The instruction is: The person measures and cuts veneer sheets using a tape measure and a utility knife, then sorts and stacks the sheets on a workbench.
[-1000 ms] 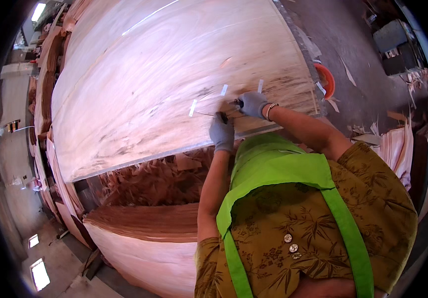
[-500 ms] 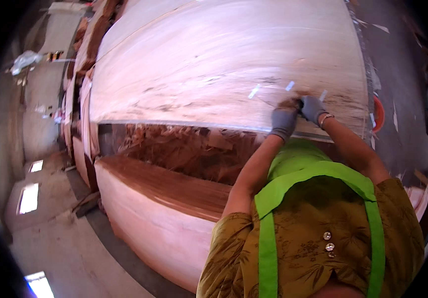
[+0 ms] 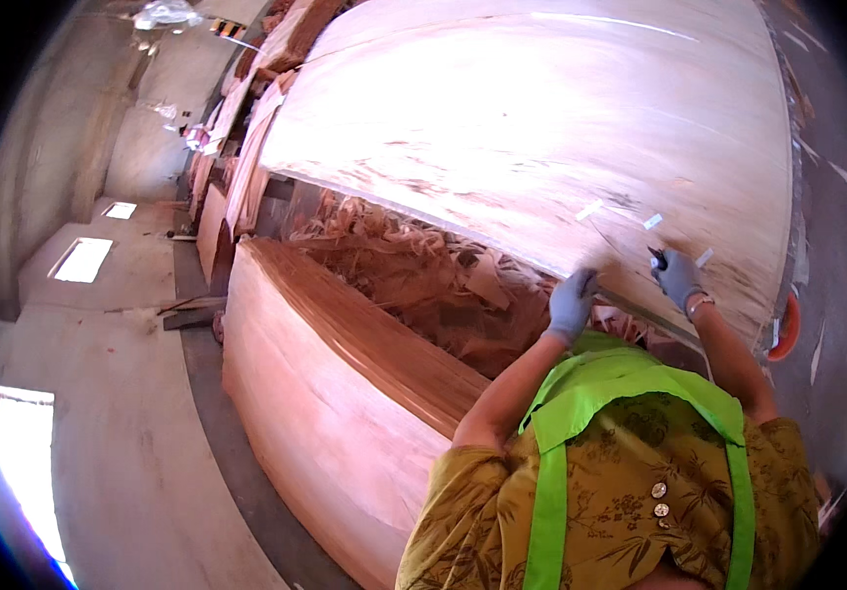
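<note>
Three short white strips (image 3: 589, 210) lie on the pale wood sheet (image 3: 502, 128), near the worktop (image 3: 654, 320)'s near edge and toward its near right corner. The sheet covers nearly all that shows of the top, so its strip-marked part sits within your easy reach. Your right hand (image 3: 679, 278), gloved in grey, is closed around a small dark tool (image 3: 657, 259) just beside the strips; its grip from the right probably keeps your wrist clear of the tool's tip. Your left hand (image 3: 571, 303), also gloved, rests at the near edge with its fingers curled; you may be steadying the border there, but I cannot tell whether they pinch anything.

The sheet is streaked with dark grain by the near edge and glares white farther back. Below that edge, a heap of wood scraps (image 3: 413, 265) fills the gap before a stack of veneer (image 3: 345, 393). An orange bucket (image 3: 789, 329) stands just past the right edge; bright rectangular patches (image 3: 84, 259) show far to your left.
</note>
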Demonstrator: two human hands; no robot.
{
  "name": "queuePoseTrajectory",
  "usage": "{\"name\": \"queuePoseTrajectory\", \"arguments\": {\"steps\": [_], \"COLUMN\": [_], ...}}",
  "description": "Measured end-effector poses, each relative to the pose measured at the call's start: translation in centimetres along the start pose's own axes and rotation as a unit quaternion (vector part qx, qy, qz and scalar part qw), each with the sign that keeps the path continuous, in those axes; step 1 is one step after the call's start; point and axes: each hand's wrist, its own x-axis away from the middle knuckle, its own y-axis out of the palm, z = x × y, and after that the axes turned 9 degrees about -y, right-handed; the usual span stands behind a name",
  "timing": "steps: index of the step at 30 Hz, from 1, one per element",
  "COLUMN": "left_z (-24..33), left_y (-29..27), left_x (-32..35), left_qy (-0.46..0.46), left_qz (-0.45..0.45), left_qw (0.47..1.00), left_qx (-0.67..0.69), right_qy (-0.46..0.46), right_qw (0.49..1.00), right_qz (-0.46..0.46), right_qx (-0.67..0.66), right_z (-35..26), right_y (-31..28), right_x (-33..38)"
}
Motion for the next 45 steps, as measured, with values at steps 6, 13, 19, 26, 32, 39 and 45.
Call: {"name": "queuePoseTrajectory", "arguments": {"steps": [6, 13, 19, 26, 32, 39, 45], "left_z": [-11.8, -24.6, -29.5, -39.1, -46.9, -54.8, -62.4], "left_y": [-6.4, -7.4, -12.1, -22.0, -24.0, -22.7, -32.0], "left_x": [7.9, 11.9, 7.3, 10.1, 13.8, 12.9, 1.7], "left_qy": [-0.078, -0.398, -0.324, -0.340, -0.466, -0.532, -0.484], "left_qz": [0.098, 0.099, 0.099, 0.236, 0.311, 0.270, 0.267], "left_qw": [0.980, 0.910, 0.940, 0.909, 0.828, 0.799, 0.831], "left_qx": [-0.154, -0.057, -0.049, -0.047, 0.038, 0.076, 0.069], "right_qy": [0.014, -0.453, -0.615, -0.627, -0.619, -0.615, -0.630], "right_qw": [0.897, 0.599, 0.432, 0.321, 0.302, 0.291, 0.311], "right_qz": [-0.094, -0.102, -0.232, -0.281, -0.315, -0.332, -0.302], "right_qx": [-0.432, -0.653, -0.617, -0.652, -0.653, -0.653, -0.645], "right_z": [-9.3, -32.5, -48.1, -61.3, -69.1, -76.7, -82.7], "right_y": [-6.6, -15.2, -15.8, -4.8, 1.7, 9.8, 15.7], "right_x": [0.6, -3.0, -9.7, -16.4, -21.1, -27.7, -36.7]}}
